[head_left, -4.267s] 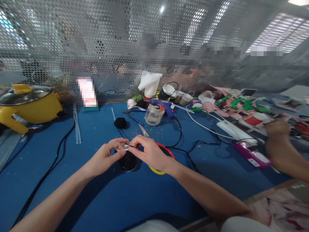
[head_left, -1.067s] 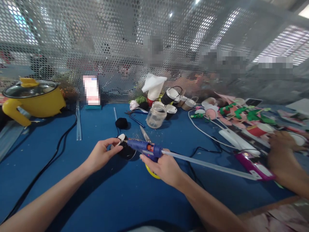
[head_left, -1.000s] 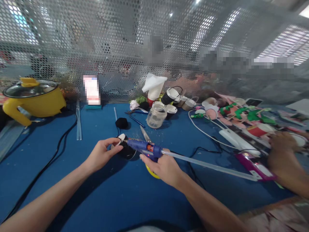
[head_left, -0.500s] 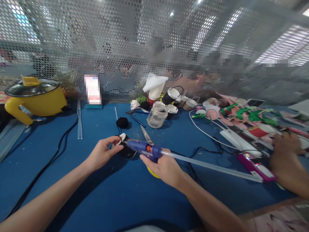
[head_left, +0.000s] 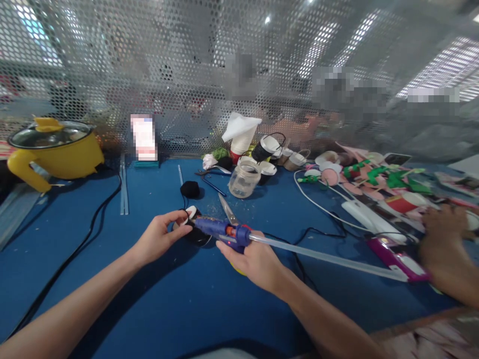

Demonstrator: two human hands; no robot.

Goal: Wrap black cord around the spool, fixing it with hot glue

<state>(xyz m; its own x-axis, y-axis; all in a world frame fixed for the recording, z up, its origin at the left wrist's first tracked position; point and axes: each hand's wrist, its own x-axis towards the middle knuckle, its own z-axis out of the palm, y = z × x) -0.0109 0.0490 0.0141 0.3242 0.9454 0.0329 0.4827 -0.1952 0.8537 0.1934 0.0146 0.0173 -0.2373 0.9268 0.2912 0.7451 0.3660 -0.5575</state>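
Observation:
My left hand (head_left: 160, 238) is closed on a small paper cup (head_left: 199, 236) wrapped in black yarn, pinching it near its white rim. The cup lies tipped on its side. From the pinch, a black strand runs back to a ball of black yarn (head_left: 190, 189). My right hand (head_left: 259, 260) grips a blue hot glue gun (head_left: 214, 226), its nozzle at the cup's rim close to my left fingertips. A long clear glue stick (head_left: 318, 256) sticks out of the gun's back. Scissors (head_left: 229, 208) lie partly hidden behind the gun.
A clear plastic jar (head_left: 244, 180) stands ahead, with wrapped cups (head_left: 270, 145) behind it. At left are a yellow pot (head_left: 71, 157) and a propped phone (head_left: 144, 138). Another person's hand (head_left: 445, 224) rests at right near a power strip (head_left: 370, 219) and craft pieces (head_left: 377, 175).

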